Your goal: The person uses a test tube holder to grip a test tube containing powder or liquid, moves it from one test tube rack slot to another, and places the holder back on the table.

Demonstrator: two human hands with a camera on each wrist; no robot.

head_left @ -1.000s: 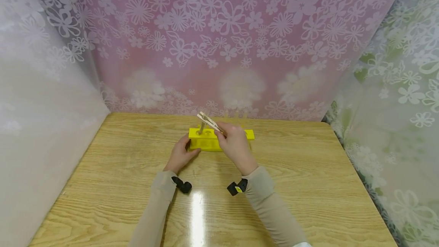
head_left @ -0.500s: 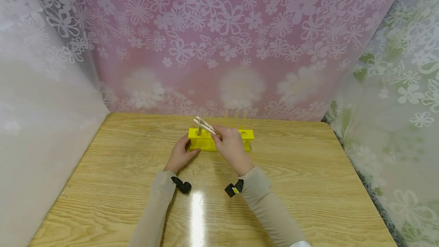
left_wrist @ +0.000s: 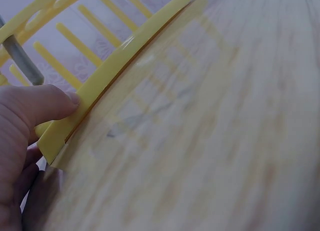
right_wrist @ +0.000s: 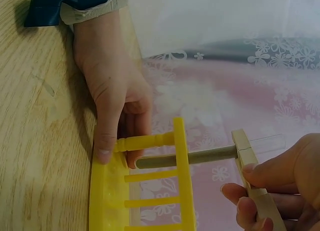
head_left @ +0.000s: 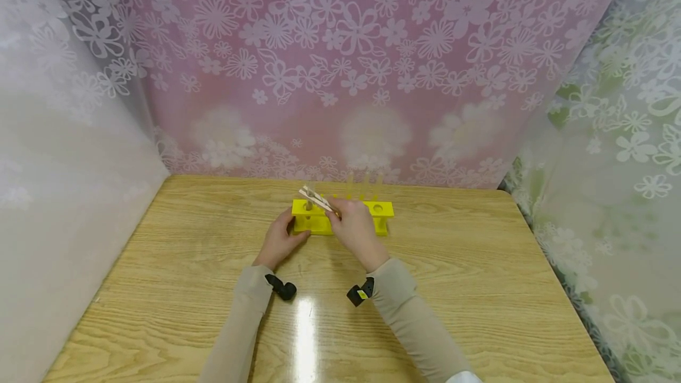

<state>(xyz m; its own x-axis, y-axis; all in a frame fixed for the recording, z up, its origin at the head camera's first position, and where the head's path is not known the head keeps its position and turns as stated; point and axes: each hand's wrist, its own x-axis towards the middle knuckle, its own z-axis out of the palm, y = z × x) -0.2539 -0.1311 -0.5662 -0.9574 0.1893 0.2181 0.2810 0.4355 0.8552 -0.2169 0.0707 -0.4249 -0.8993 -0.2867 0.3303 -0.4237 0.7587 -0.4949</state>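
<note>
A yellow test tube rack (head_left: pixel 342 208) stands on the table. My left hand (head_left: pixel 279 240) grips its left end, the thumb (left_wrist: pixel 60 103) lying on the base in the left wrist view. My right hand (head_left: pixel 359 229) holds a wooden test tube clamp (right_wrist: pixel 244 151), its jaws around a glass test tube (right_wrist: pixel 212 154) near the top. Grey-brown contents fill much of that tube, and its upper part looks clear. The tube passes through the leftmost hole of the rack's top plate. In the right wrist view its rounded bottom is short of the base.
Several yellow pegs (right_wrist: pixel 152 203) rise along the rack's back. Pale upright tubes or rods (head_left: pixel 366 185) show behind the right hand. The wooden table (head_left: pixel 468 288) ends at a pink flowered curtain (head_left: pixel 330 75); pale sheets hang at both sides.
My right hand has moved down and slightly left with the clamp. The test tube has gone from tilted to nearly upright and sits lower in the rack's hole. The left hand has stayed put.
</note>
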